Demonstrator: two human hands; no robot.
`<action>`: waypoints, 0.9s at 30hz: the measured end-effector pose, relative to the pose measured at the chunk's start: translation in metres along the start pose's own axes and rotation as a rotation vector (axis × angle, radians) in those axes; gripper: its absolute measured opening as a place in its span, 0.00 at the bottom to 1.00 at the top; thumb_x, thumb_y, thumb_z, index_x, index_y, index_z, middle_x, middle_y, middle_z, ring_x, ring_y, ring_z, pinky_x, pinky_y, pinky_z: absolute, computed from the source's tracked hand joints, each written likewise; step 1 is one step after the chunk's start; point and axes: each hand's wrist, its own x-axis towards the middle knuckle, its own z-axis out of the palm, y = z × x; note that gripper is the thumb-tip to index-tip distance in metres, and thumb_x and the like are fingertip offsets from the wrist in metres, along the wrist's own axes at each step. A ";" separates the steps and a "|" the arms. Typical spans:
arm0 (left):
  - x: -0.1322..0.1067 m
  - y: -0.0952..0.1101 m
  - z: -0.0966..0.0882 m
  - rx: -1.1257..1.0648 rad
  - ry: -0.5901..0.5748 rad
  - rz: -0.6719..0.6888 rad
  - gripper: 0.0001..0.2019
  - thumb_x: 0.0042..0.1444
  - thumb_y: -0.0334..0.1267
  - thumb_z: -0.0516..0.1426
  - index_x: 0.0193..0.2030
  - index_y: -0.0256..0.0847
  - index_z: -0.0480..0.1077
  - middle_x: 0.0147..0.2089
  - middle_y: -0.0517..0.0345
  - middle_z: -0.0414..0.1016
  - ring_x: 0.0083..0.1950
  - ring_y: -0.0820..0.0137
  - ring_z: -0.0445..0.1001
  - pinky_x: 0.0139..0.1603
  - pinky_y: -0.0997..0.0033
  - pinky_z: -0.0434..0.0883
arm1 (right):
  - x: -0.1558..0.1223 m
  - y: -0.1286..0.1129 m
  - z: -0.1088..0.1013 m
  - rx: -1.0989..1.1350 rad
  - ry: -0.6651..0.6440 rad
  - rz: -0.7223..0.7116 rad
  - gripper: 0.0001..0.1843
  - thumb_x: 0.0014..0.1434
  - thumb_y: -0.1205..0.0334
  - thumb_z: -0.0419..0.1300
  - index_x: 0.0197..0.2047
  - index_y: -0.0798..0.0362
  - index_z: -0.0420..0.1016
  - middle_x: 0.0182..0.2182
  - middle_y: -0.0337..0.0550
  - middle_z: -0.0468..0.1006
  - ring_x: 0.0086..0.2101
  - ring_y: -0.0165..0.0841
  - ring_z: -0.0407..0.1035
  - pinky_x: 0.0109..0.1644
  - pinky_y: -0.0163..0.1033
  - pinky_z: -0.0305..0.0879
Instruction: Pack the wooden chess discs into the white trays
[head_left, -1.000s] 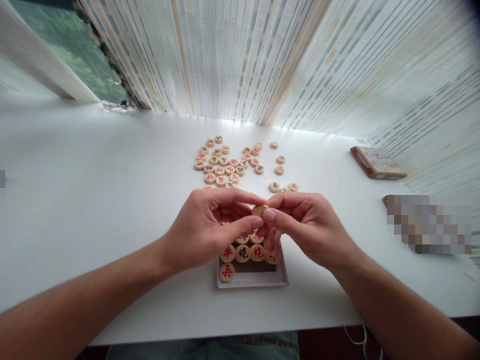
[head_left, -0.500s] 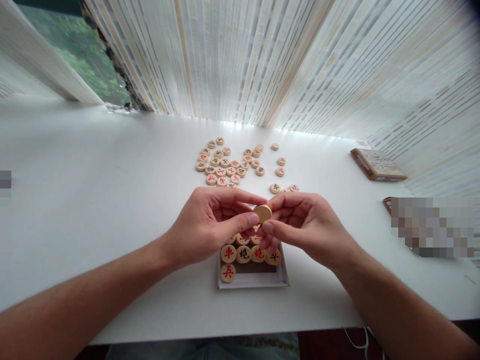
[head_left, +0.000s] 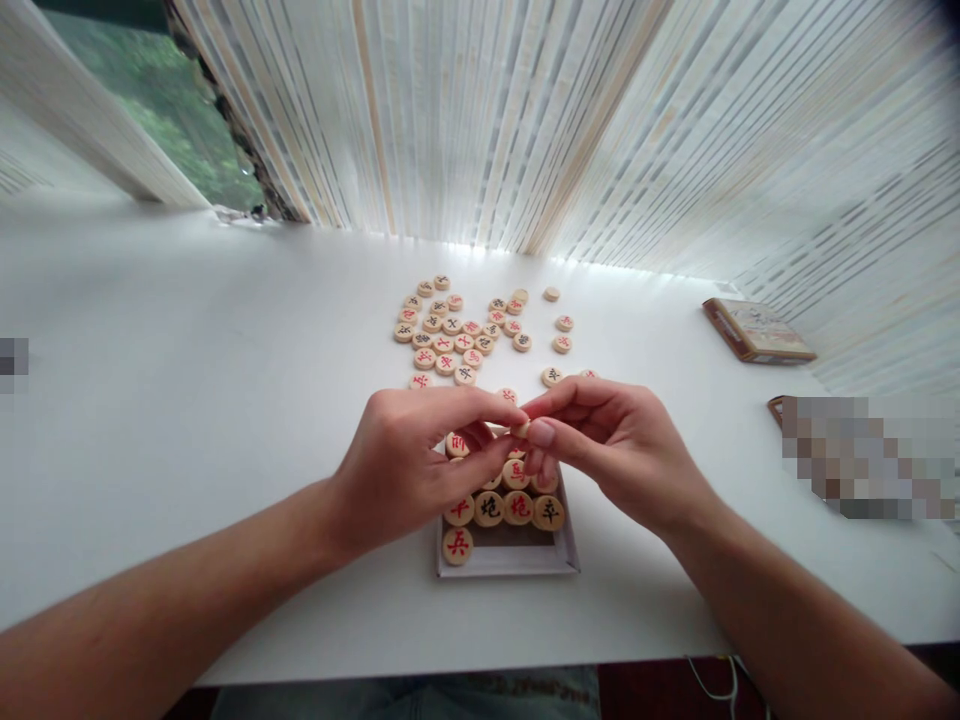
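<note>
- A pale wooden disc (head_left: 520, 430) is showing its rim, hanging above the shallow tray (head_left: 510, 571).
- Your left hand (head_left: 420, 450) and right hand (head_left: 615, 440) are pinching it, thumbs and forefingers nearly closed.
- Round lettered pieces (head_left: 489, 508), red and black, are filling tray rows.
- Loose discs (head_left: 444, 343) are lying across the smooth white table (head_left: 225, 400).

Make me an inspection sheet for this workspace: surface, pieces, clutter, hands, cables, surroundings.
Surface: white table, pale and smooth-looking.
Pieces: open tray partly filled; one red-marked piece at the left of its nearest row; loose pieces scattered beyond.
Clutter: small box at far right; pixelated object nearer, unidentifiable.
Hands: left hand and right hand pinch one held piece above the tray.
Cables: thin pale cable below the table's near edge.
Surroundings: striped curtain behind; greenery outside, upper left.
</note>
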 end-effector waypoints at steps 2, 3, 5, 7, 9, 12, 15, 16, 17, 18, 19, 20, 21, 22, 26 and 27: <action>0.000 -0.001 -0.001 0.046 -0.024 0.013 0.05 0.62 0.29 0.66 0.41 0.45 0.82 0.37 0.59 0.89 0.31 0.71 0.84 0.36 0.73 0.82 | 0.000 0.000 0.000 -0.026 0.029 -0.004 0.17 0.47 0.62 0.84 0.37 0.56 0.86 0.27 0.42 0.85 0.26 0.32 0.81 0.30 0.31 0.80; 0.000 -0.001 -0.002 0.056 -0.033 0.012 0.05 0.63 0.30 0.66 0.41 0.46 0.82 0.37 0.59 0.89 0.31 0.70 0.84 0.37 0.72 0.82 | 0.000 0.000 0.001 -0.038 0.040 -0.011 0.18 0.46 0.63 0.85 0.37 0.56 0.86 0.28 0.43 0.86 0.27 0.33 0.82 0.31 0.32 0.81; 0.000 -0.002 -0.001 0.055 -0.042 0.004 0.05 0.63 0.31 0.66 0.42 0.46 0.81 0.38 0.59 0.89 0.32 0.69 0.84 0.37 0.70 0.82 | -0.001 0.001 0.001 -0.066 0.057 -0.036 0.19 0.44 0.64 0.85 0.38 0.55 0.86 0.31 0.44 0.87 0.30 0.34 0.83 0.33 0.33 0.82; 0.001 -0.003 -0.001 0.037 -0.027 -0.011 0.06 0.62 0.28 0.66 0.42 0.43 0.81 0.38 0.58 0.89 0.32 0.70 0.84 0.37 0.71 0.82 | -0.001 0.002 0.001 -0.117 0.077 -0.082 0.20 0.43 0.64 0.85 0.39 0.54 0.86 0.34 0.45 0.88 0.32 0.35 0.83 0.36 0.35 0.83; 0.001 -0.003 0.000 0.009 -0.001 -0.050 0.08 0.60 0.26 0.64 0.44 0.40 0.81 0.38 0.56 0.88 0.33 0.71 0.85 0.39 0.73 0.82 | -0.002 0.004 0.001 -0.199 0.105 -0.152 0.20 0.45 0.64 0.84 0.41 0.54 0.86 0.34 0.46 0.88 0.33 0.36 0.83 0.38 0.37 0.84; 0.002 -0.003 0.000 -0.101 0.026 -0.153 0.09 0.61 0.27 0.63 0.47 0.37 0.81 0.39 0.54 0.88 0.38 0.68 0.87 0.41 0.73 0.84 | -0.005 0.006 -0.001 -0.378 0.127 -0.291 0.17 0.52 0.64 0.81 0.45 0.53 0.86 0.36 0.46 0.88 0.34 0.37 0.82 0.40 0.40 0.84; 0.003 -0.001 0.000 -0.274 -0.006 -0.284 0.07 0.62 0.31 0.65 0.47 0.36 0.79 0.36 0.55 0.87 0.36 0.68 0.87 0.38 0.74 0.84 | -0.007 0.007 -0.003 -0.572 0.106 -0.428 0.13 0.59 0.65 0.76 0.48 0.51 0.86 0.38 0.45 0.88 0.34 0.36 0.81 0.41 0.42 0.83; 0.004 -0.001 0.000 -0.322 -0.025 -0.317 0.08 0.62 0.32 0.66 0.47 0.36 0.79 0.35 0.54 0.87 0.35 0.68 0.87 0.36 0.75 0.84 | -0.007 0.007 -0.003 -0.619 0.096 -0.467 0.12 0.60 0.65 0.75 0.48 0.51 0.86 0.38 0.45 0.88 0.33 0.35 0.81 0.40 0.43 0.82; 0.004 -0.001 0.001 -0.359 -0.042 -0.339 0.08 0.61 0.32 0.67 0.47 0.35 0.79 0.35 0.54 0.87 0.34 0.68 0.87 0.35 0.75 0.83 | -0.007 0.007 -0.003 -0.657 0.089 -0.500 0.11 0.61 0.65 0.75 0.48 0.51 0.85 0.38 0.45 0.88 0.32 0.35 0.80 0.40 0.42 0.82; 0.004 0.000 0.001 -0.385 -0.057 -0.351 0.09 0.61 0.32 0.67 0.48 0.35 0.78 0.35 0.54 0.87 0.34 0.68 0.87 0.34 0.75 0.83 | -0.006 0.006 -0.003 -0.689 0.084 -0.529 0.11 0.61 0.65 0.74 0.47 0.51 0.85 0.38 0.45 0.88 0.31 0.34 0.80 0.39 0.42 0.81; 0.005 0.000 0.001 -0.400 -0.065 -0.357 0.09 0.61 0.31 0.67 0.48 0.35 0.78 0.35 0.53 0.87 0.35 0.68 0.87 0.34 0.75 0.83 | -0.006 0.006 -0.002 -0.717 0.085 -0.554 0.10 0.61 0.65 0.74 0.47 0.51 0.85 0.38 0.44 0.88 0.31 0.34 0.80 0.38 0.41 0.81; 0.005 -0.001 0.001 -0.407 -0.068 -0.356 0.09 0.61 0.30 0.67 0.48 0.34 0.78 0.35 0.53 0.87 0.35 0.68 0.87 0.34 0.75 0.83 | -0.006 0.005 -0.001 -0.747 0.087 -0.573 0.10 0.61 0.65 0.74 0.47 0.51 0.85 0.37 0.44 0.89 0.30 0.34 0.81 0.37 0.41 0.81; 0.005 -0.001 0.001 -0.407 -0.066 -0.352 0.09 0.60 0.30 0.67 0.48 0.34 0.78 0.35 0.54 0.86 0.35 0.68 0.86 0.35 0.75 0.83 | -0.006 0.005 -0.001 -0.780 0.091 -0.587 0.10 0.61 0.64 0.74 0.47 0.50 0.84 0.37 0.44 0.89 0.30 0.34 0.81 0.37 0.41 0.81; 0.005 -0.001 0.001 -0.403 -0.063 -0.350 0.10 0.60 0.29 0.67 0.48 0.34 0.78 0.34 0.54 0.86 0.34 0.68 0.86 0.35 0.75 0.83 | -0.006 0.004 0.000 -0.815 0.097 -0.599 0.10 0.62 0.64 0.74 0.47 0.50 0.84 0.36 0.43 0.89 0.30 0.35 0.82 0.37 0.41 0.81; 0.005 -0.001 0.002 -0.367 -0.049 -0.339 0.10 0.60 0.29 0.67 0.48 0.35 0.77 0.33 0.57 0.84 0.34 0.70 0.85 0.36 0.76 0.83 | -0.007 0.004 0.001 -0.975 0.125 -0.676 0.08 0.64 0.64 0.71 0.47 0.47 0.83 0.34 0.42 0.89 0.30 0.36 0.82 0.36 0.41 0.80; 0.004 -0.001 0.002 -0.358 -0.046 -0.337 0.10 0.60 0.29 0.67 0.48 0.36 0.77 0.32 0.57 0.84 0.34 0.70 0.85 0.36 0.75 0.83 | -0.007 0.004 0.002 -1.006 0.129 -0.701 0.07 0.64 0.64 0.71 0.46 0.47 0.83 0.34 0.42 0.89 0.30 0.36 0.82 0.36 0.41 0.80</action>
